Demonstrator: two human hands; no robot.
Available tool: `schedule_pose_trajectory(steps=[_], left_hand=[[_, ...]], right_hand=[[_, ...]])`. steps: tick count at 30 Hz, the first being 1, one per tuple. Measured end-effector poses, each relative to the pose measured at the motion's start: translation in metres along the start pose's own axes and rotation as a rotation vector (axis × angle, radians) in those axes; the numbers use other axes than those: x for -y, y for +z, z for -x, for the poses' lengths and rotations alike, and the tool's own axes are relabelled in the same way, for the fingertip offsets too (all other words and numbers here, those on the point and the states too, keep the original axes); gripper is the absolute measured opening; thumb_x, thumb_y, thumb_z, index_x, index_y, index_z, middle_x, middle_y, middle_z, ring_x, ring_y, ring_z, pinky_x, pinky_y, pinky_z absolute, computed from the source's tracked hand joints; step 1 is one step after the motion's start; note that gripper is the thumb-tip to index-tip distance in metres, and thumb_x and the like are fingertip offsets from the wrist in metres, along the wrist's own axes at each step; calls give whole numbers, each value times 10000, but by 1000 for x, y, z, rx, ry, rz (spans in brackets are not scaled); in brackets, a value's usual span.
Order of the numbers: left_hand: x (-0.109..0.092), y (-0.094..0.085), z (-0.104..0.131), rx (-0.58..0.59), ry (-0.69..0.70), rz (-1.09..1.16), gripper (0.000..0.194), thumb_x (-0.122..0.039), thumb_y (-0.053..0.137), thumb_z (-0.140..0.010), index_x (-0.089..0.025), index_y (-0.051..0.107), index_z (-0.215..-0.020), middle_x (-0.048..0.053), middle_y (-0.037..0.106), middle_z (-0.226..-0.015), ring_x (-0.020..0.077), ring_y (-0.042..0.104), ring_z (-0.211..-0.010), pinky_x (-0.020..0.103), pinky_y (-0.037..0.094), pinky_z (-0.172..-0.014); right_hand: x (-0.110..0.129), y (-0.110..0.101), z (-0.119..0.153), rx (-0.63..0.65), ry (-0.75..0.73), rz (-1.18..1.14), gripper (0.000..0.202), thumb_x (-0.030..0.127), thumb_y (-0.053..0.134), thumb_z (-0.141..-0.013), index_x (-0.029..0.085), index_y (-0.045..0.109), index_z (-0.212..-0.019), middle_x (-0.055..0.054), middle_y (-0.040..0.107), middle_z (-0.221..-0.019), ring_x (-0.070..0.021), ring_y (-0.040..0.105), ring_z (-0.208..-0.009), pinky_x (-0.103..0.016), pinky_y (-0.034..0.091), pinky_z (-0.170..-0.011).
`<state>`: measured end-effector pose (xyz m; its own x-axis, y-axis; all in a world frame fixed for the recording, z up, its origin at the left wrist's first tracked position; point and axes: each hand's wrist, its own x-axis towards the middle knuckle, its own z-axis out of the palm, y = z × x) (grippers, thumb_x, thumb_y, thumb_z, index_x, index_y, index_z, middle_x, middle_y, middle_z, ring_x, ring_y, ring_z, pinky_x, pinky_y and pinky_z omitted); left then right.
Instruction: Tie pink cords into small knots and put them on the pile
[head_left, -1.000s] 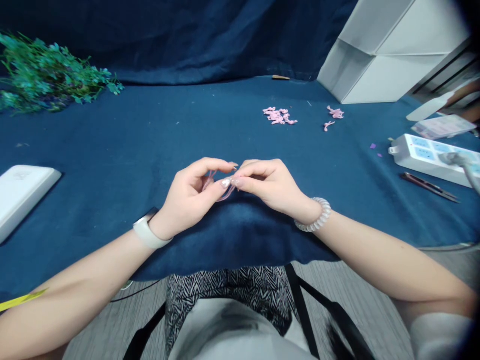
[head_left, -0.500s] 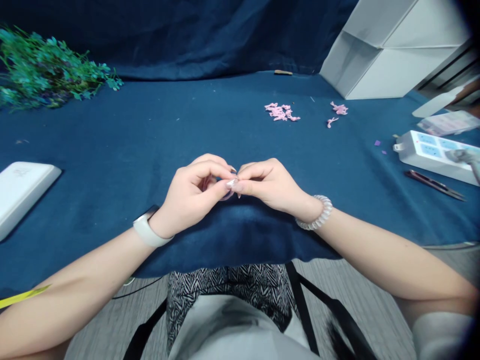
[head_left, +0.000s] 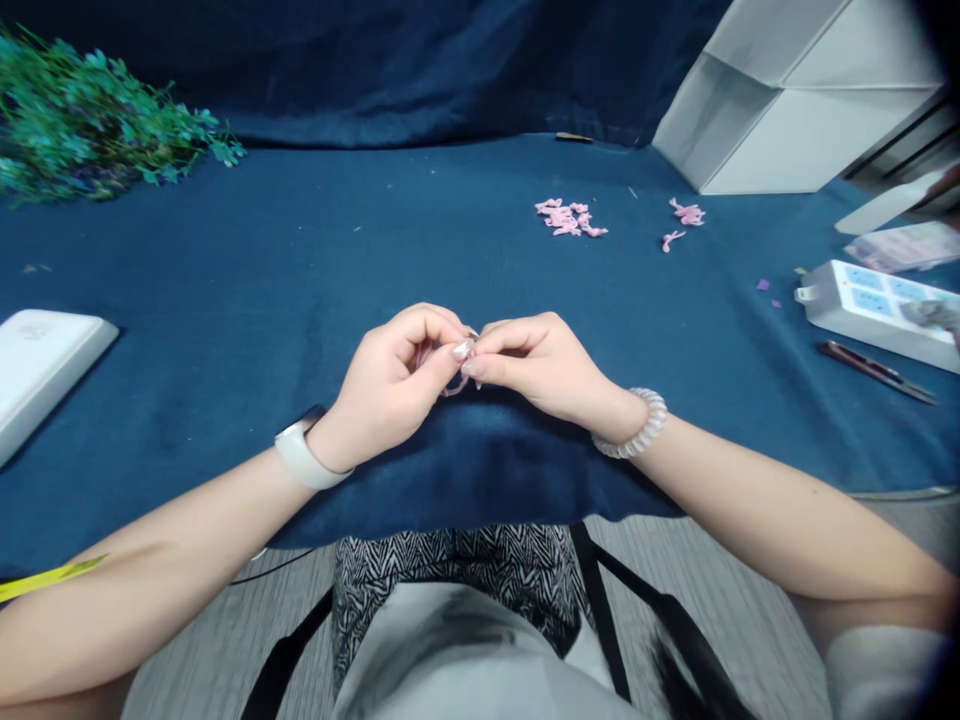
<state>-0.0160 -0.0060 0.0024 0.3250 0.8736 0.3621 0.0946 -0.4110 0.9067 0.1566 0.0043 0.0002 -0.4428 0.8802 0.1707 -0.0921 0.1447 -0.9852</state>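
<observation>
Above the front edge of the blue cloth, my left hand and my right hand meet fingertip to fingertip. Both are closed in a pinch on a thin pink cord. A loop of the cord hangs below the left fingertips, and more of it shows inside the left palm. Fingers hide most of the cord, so its shape between the hands is unclear. Farther back lie a cluster of small knotted pink cord pieces and a smaller group of pink pieces to its right.
At right are a white power strip, small thread snips and a clear plastic box. A white box stands back right. Green artificial plants lie back left, and a white device sits at left.
My hands stay together, with slight finger movement at the pinch. The cord loop below the left fingertips shows a little more. The whole view has shifted slightly.
</observation>
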Motion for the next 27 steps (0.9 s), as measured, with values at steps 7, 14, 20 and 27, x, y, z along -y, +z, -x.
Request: schedule_pose_trajectory(steps=[7, 14, 20, 27], left_hand=[[-1, 1, -2, -10, -52, 42, 172, -280, 622, -844, -153, 570, -740, 35, 612, -841, 55, 511, -522, 175, 423, -425], [3, -6, -1, -27, -87, 130, 116, -268, 652, -808, -162, 619, -773, 38, 625, -871, 68, 528, -533, 194, 450, -443], [1, -7, -3, 15, -32, 59, 113, -246, 690, -744, -152, 628, -740, 61, 609, -911, 80, 521, -583, 207, 472, -486], [-1, -10, -5, 74, 14, -5, 83, -227, 678, -738, -152, 643, -735, 74, 615, -912, 111, 547, -659, 220, 479, -521]], right_hand=[[1, 1, 0, 7, -3, 48, 216, 366, 772, -704, 154, 733, -676, -11, 712, -689, -104, 643, -658, -232, 526, -664], [-1, -1, 1, -5, -29, 74, 193, 355, 763, -721, 166, 740, -690, -5, 704, -680, -91, 622, -632, -217, 509, -633], [1, -1, 1, -31, -8, 105, 245, 401, 765, -706, 158, 738, -685, -12, 696, -674, -94, 597, -612, -218, 487, -589], [2, -1, 1, -28, -15, 94, 235, 384, 777, -696, 154, 733, -670, -11, 697, -669, -93, 603, -614, -215, 493, -602]])
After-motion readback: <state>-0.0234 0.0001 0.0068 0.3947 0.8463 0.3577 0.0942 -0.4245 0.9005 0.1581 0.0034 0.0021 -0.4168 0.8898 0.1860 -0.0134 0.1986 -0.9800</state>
